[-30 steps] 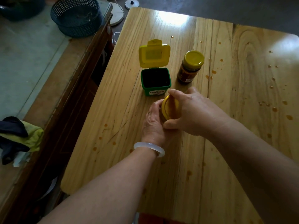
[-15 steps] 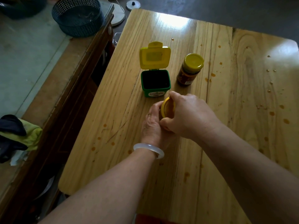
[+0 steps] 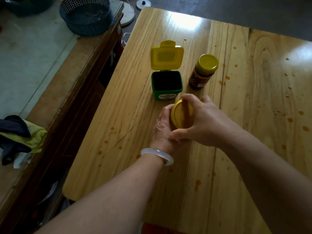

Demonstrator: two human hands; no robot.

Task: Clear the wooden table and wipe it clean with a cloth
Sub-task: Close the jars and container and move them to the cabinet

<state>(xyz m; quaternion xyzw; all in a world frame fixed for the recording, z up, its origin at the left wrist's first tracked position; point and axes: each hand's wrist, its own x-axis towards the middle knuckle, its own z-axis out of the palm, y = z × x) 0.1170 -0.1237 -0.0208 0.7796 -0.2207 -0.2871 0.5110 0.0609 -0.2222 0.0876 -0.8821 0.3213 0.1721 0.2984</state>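
table (image 3: 236, 166): fills the centre and right of the frame
square tub (image 3: 167, 85): on the table, upper centre, its hinged lid (image 3: 166, 55) standing open behind it
closed jar (image 3: 203, 71): on the table, just right of the tub, apart from it
held jar (image 3: 181, 116): centre of frame, just below the tub
left hand (image 3: 162, 130): on the held jar's left side
right hand (image 3: 206, 122): over the held jar's cap from the right
bangle (image 3: 157, 156): on the left wrist, below the hands
sideboard (image 3: 55, 78): left of the table
basket (image 3: 86, 15): on the sideboard, upper left
cloths (image 3: 20, 137): on the sideboard, left edge
spots (image 3: 290, 119): scattered on the table, mostly at right
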